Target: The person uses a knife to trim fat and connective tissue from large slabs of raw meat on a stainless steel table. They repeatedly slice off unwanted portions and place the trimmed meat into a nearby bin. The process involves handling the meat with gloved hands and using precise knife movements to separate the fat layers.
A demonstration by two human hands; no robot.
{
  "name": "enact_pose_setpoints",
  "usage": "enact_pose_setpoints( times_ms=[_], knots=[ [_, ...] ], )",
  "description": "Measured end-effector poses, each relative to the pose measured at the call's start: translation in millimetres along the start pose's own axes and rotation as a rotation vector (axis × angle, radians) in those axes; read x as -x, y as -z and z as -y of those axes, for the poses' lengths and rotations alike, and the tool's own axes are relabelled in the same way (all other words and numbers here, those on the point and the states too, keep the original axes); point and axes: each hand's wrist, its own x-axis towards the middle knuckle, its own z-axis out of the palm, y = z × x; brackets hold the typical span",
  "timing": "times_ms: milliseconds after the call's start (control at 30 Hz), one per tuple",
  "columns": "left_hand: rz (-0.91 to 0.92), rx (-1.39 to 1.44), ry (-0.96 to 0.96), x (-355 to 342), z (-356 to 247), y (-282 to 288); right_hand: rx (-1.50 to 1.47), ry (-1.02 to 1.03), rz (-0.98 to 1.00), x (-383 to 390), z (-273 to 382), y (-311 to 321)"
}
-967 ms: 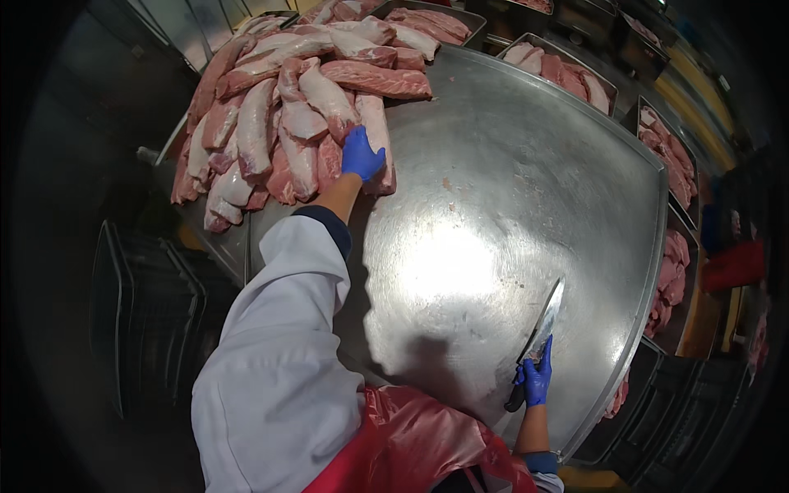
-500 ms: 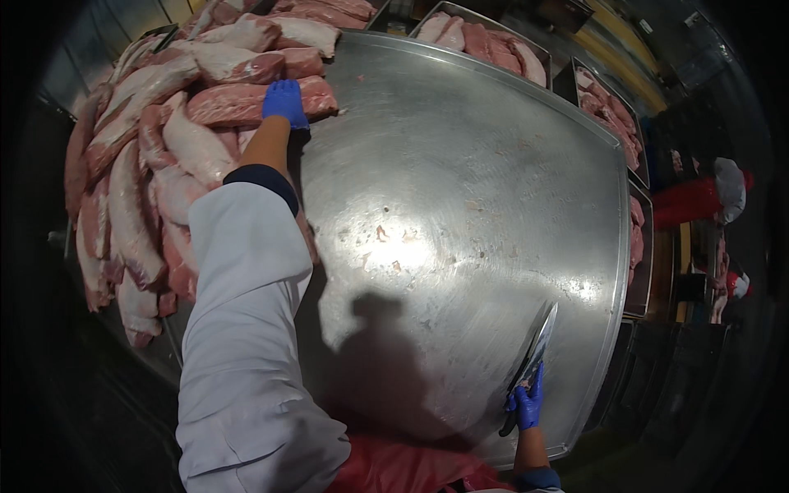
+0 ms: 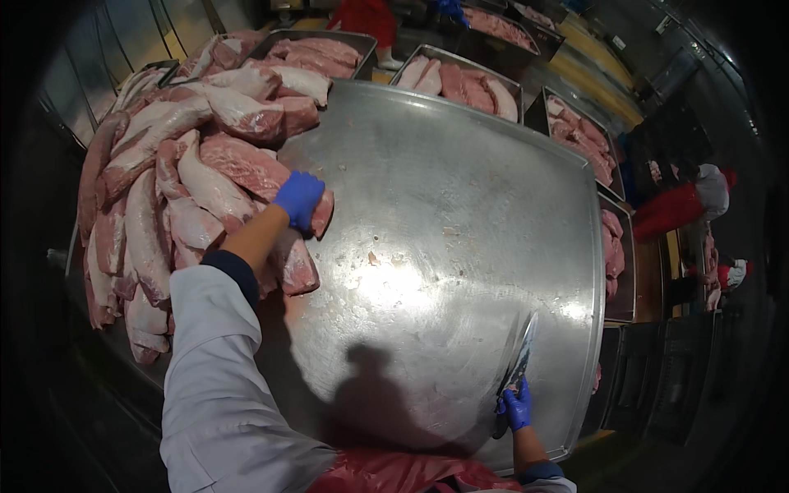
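My left hand (image 3: 300, 200), in a blue glove, is closed round a long pork loin (image 3: 246, 164) near its right end. That end lies over the edge of the meat pile, on the steel table (image 3: 460, 238); the far end still rests among the other loins. At the lower right, my right hand (image 3: 518, 407), also gloved in blue, grips a knife (image 3: 526, 345) low over the table. Its blade points away from me, and the fingers partly hide the dark handle. A shorter cut of meat (image 3: 296, 264) lies just nearer than my left hand.
A heap of pork loins (image 3: 148, 222) covers the table's left side. Metal bins of meat (image 3: 460, 86) stand beyond the far edge, with more bins (image 3: 579, 135) along the right. People in red work clothes (image 3: 670, 209) are at the right and at the back.
My left hand has swung the loin's right end nearer to me, closing round it. The right hand still holds the knife. The view has tilted to show more of the back.
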Motion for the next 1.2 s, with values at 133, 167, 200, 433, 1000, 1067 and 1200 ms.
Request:
enact_pose_setpoints(
  times_ms=[133,167,200,433,1000,1067,1200],
  knots=[
    [0.11,0.228,0.011,27.2,-108.4,-24.1,0.051,0.094,0.126,-11.4,16.4,-4.3],
    [0.123,0.314,0.014,30.3,-151.2,-45.1,0.022,0.113,0.1,-5.0,12.7,-5.6],
    [0.138,0.359,-0.07,31.8,-187.4,-63.6,0.005,0.147,0.081,-4.9,9.2,-2.8],
    [-0.545,0.378,-0.073,25.6,-114.5,-21.7,-0.137,0.175,0.032,27.3,-12.5,27.5],
    [0.185,-0.065,0.517,-82.9,87.5,-14.5,0.093,0.146,-0.182,31.7,-39.1,39.1],
    [0.185,0.002,0.456,-85.4,102.4,-22.5,0.048,0.112,-0.157,30.3,-33.5,38.7],
    [0.137,0.037,0.158,-69.3,96.4,-36.1,0.036,0.078,-0.186,29.8,-36.9,36.3]
  ],
)
